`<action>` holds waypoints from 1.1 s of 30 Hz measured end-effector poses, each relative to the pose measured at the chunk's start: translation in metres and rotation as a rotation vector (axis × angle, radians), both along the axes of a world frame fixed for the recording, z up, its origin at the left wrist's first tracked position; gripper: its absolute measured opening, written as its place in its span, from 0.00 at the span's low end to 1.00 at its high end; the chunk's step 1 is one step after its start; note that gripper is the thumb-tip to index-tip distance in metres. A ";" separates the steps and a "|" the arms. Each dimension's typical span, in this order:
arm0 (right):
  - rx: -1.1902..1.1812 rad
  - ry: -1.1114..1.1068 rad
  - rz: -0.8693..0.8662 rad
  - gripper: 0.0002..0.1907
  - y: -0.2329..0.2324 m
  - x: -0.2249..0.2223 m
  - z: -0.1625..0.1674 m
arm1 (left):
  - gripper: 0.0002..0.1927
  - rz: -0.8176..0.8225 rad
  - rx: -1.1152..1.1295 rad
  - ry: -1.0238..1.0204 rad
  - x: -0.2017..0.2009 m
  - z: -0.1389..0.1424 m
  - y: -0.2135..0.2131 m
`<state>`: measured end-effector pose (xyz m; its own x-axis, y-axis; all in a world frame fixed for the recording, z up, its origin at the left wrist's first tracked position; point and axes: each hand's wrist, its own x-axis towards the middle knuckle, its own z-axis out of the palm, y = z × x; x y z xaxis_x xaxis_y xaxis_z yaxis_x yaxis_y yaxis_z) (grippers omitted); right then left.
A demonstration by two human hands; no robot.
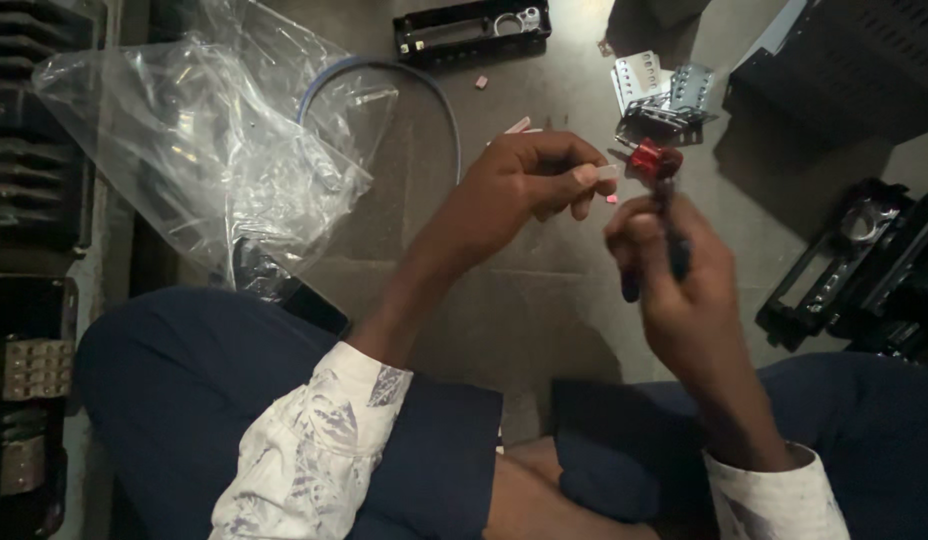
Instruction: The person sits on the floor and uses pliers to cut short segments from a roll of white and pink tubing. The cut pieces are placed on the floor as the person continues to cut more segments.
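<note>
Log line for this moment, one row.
left hand: fingertips pinch at small red part | right hand: grips dark tool carrying red part | floor: clear plastic bag, black frames

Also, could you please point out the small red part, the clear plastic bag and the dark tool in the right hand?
small red part [652, 159], head view, its red body.
clear plastic bag [209, 140], head view, crumpled middle.
dark tool [676, 252], head view, shaft above the right hand [684, 290].
</note>
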<state>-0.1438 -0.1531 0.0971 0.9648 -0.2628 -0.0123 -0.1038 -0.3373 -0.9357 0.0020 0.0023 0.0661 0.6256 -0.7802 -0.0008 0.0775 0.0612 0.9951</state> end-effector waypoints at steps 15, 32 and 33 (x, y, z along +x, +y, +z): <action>-0.218 0.502 -0.092 0.14 -0.011 0.009 0.018 | 0.07 0.286 0.132 -0.819 -0.006 0.029 0.007; -0.283 0.717 0.159 0.20 -0.009 0.011 0.016 | 0.06 0.212 0.364 -1.032 -0.007 0.019 0.005; -0.312 0.787 0.151 0.20 -0.008 0.011 0.018 | 0.06 0.206 0.375 -1.040 -0.007 0.019 0.006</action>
